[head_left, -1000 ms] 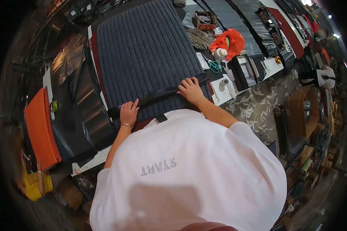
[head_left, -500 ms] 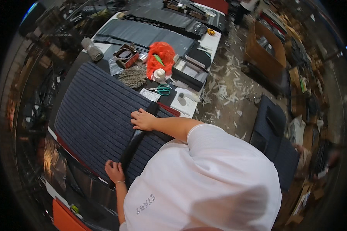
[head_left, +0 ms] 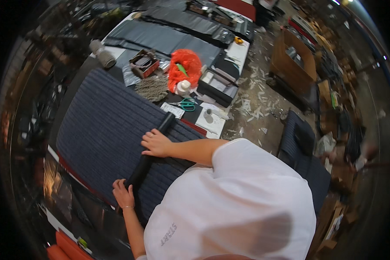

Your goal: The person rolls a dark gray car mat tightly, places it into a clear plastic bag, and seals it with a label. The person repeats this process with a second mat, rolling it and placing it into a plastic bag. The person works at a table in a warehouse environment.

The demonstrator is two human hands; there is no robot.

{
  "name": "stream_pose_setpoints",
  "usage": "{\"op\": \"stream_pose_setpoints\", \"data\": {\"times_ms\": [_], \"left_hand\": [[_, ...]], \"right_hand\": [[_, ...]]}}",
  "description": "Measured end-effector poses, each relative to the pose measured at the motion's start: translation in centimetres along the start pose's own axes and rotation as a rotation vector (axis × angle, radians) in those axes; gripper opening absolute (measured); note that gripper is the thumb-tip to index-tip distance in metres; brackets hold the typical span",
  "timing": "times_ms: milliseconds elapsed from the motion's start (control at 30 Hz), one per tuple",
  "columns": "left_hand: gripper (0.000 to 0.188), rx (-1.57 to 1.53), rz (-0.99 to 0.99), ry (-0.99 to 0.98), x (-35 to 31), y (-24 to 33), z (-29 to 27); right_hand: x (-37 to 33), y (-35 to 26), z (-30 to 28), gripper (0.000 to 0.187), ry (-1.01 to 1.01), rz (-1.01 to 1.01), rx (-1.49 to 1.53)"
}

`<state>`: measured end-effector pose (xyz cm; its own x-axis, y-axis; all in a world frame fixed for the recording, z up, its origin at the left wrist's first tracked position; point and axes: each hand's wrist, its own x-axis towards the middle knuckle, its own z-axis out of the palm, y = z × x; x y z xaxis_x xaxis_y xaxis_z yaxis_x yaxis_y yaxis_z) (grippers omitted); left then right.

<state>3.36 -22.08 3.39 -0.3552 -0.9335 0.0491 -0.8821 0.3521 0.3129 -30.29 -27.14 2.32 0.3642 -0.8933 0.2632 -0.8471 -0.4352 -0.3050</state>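
A black tube (head_left: 139, 172) lies slantwise across a dark blue ribbed mat (head_left: 104, 117) on the table. My right hand (head_left: 157, 143) is draped over the tube's middle, fingers curved over its far side and thumb set apart. At the tube's lower end is my left hand (head_left: 125, 194), its fingers apart on the mat and its thumb close against the tube. What lies under both palms is hidden. Teal-handled scissors (head_left: 187, 104) and a white printed card (head_left: 172, 110) are just beyond the tube's upper end.
Beyond the mat stand an orange plastic bag (head_left: 185, 65), a white bottle (head_left: 183, 88), a small box (head_left: 144, 63), a black open box (head_left: 218, 88) and grey plastic sheets (head_left: 160, 39). On the right are a large cardboard box (head_left: 292, 63), a dark padded seat (head_left: 301, 149) and floor scraps (head_left: 258, 99).
The black tube has shifted a little to the left over the mat, and both my hands have moved along with it. The view has turned slightly.
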Motion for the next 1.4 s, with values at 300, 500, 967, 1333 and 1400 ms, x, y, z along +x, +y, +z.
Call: {"op": "stream_pose_setpoints", "data": {"times_ms": [300, 500, 967, 1333, 1400], "left_hand": [[0.029, 0.152, -0.086, 0.009, 3.9, 0.1, 1.8], [0.035, 0.301, -0.151, 0.167, 7.1, -2.4, 1.7], [0.040, 0.331, -0.274, 0.276, 17.0, -5.9, -0.5], [0.035, 0.011, -0.274, 0.148, 23.8, -12.2, -1.1], [0.034, -0.013, -0.183, 0.179, 24.8, -13.8, -1.1]], "right_hand": [[1.3, -1.3, 3.3, 0.048, 0.190, -0.139, -0.019], [8.2, -0.9, 3.8, 0.044, 0.033, -0.018, 0.066], [16.9, -1.3, 5.5, 0.044, 0.133, -0.041, 0.124], [22.5, -1.1, 6.4, 0.066, 0.084, -0.163, 0.028], [22.8, 1.0, 5.7, 0.075, 0.069, -0.265, -0.020]]}}
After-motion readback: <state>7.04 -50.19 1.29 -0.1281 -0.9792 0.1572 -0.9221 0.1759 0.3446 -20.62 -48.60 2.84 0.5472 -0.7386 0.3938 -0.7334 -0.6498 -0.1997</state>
